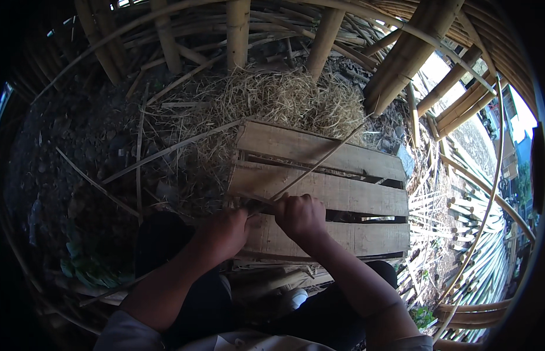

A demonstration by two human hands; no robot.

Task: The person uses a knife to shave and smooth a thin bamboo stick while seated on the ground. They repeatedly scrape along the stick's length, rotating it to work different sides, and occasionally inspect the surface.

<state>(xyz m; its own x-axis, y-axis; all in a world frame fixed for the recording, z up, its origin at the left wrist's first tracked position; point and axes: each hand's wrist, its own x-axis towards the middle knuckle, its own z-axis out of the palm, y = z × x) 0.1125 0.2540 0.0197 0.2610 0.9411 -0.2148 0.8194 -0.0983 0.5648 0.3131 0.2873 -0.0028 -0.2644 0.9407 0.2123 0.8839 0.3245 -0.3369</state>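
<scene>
My left hand [225, 232] is closed in a fist over the near left part of a slatted wooden crate [325, 193]. Close beside it, my right hand [302, 219] is closed too, its knuckles up. A long thin bamboo strip [325, 155] slants down from the far right into the space between my fists. A thin length of similar material shows beyond my left forearm, low on the left. Both hands seem to grip the strip. Something small and dark [256, 205] sits between them, and my fingers hide what it is.
A heap of straw-like shavings [284, 99] lies beyond the crate. Upright bamboo posts [238, 35] stand behind it, and a thick slanting one [410, 55] at the far right. Loose strips [173, 145] cross the dark ground on the left. Many cut bamboo lengths [480, 251] lie in sunlight.
</scene>
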